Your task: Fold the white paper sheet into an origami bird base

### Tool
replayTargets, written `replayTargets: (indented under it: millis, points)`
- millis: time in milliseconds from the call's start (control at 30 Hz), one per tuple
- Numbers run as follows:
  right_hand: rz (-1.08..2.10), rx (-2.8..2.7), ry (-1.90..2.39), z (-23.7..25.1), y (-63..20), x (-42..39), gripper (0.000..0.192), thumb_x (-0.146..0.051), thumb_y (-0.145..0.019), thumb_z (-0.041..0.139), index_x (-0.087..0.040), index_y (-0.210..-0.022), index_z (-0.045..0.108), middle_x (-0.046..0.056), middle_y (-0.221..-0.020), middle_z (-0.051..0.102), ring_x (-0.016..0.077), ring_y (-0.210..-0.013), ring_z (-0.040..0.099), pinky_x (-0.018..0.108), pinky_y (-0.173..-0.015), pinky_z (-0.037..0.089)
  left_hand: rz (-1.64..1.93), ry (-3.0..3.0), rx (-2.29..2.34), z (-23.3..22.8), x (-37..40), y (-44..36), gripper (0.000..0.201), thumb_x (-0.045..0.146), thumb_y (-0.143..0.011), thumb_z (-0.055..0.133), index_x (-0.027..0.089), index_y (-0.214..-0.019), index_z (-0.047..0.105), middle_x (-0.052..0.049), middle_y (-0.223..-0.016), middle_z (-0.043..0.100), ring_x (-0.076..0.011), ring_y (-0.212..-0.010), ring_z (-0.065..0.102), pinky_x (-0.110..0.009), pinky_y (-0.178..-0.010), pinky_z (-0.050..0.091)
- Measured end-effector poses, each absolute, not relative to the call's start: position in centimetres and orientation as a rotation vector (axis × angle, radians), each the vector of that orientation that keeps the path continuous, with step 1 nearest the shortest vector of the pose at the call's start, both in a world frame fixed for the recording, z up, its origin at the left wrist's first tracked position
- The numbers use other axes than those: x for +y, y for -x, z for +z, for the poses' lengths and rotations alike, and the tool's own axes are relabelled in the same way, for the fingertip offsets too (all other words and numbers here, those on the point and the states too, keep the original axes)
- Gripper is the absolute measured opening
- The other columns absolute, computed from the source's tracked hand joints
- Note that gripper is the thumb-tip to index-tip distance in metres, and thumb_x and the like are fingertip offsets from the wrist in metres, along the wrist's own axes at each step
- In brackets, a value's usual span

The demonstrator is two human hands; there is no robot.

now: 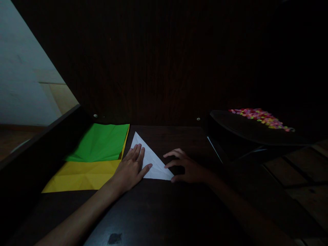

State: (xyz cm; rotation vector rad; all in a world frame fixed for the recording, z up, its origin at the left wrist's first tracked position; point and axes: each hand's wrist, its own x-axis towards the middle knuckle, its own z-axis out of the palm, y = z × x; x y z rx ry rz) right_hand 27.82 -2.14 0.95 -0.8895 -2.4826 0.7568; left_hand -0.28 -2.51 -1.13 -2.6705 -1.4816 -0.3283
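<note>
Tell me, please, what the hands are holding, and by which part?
Nothing is lifted. The left hand presses flat on the white folded paper triangle; the right hand fingertips press its sloping right edge and lower corner.

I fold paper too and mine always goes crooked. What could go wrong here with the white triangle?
The left hand lies flat on the white paper triangle while the right hand touches only its lower corner, so the paper could slip and the crease come out crooked. The green sheet and yellow sheet lie right beside the left hand and could get nudged or creased. The desk is very dark, so the edges may be hard to line up.
</note>
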Motion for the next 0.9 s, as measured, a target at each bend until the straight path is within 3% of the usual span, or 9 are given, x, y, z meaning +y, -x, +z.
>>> replayTargets:
  millis: [267, 600, 900]
  points:
    - [0.754, -2.518, 0.886, 1.1, -27.9, -2.2, 0.052, -0.048, -0.070, 0.079, -0.031, -0.117, 0.065, 0.006, -0.143, 0.045, 0.0304, -0.134, 0.033, 0.056, -0.107, 0.031, -0.406, 2.705, -1.427, -1.3, -2.5, 0.5, 0.077, 0.061, -0.094, 0.035, 0.007, -0.149, 0.026, -0.022, -0.154, 0.029, -0.0334, -0.144, 0.024, -0.049, -0.115, 0.029]
    - [0.731, -2.538, 0.895, 1.4, -27.7, -2.5, 0.059, -0.052, -0.069, 0.078, -0.032, -0.123, 0.061, 0.007, -0.142, 0.045, 0.0326, -0.132, 0.034, 0.060, -0.105, 0.030, -0.332, 2.737, -1.455, -0.7, -2.8, 0.4, 0.085, 0.066, -0.091, 0.037, 0.003, -0.147, 0.027, -0.025, -0.154, 0.027, -0.0352, -0.144, 0.023, -0.049, -0.115, 0.028]
    - [0.631, -2.476, 0.957, 0.8, -27.3, -2.5, 0.037, -0.044, -0.086, 0.065, -0.028, -0.120, 0.063, 0.008, -0.136, 0.051, 0.0278, -0.128, 0.039, 0.055, -0.105, 0.035, -0.279, 2.987, -1.207, -0.1, -2.9, 0.6, 0.084, 0.065, -0.091, 0.041, 0.012, -0.152, 0.019, -0.018, -0.157, 0.019, -0.0321, -0.145, 0.019, -0.048, -0.117, 0.025]
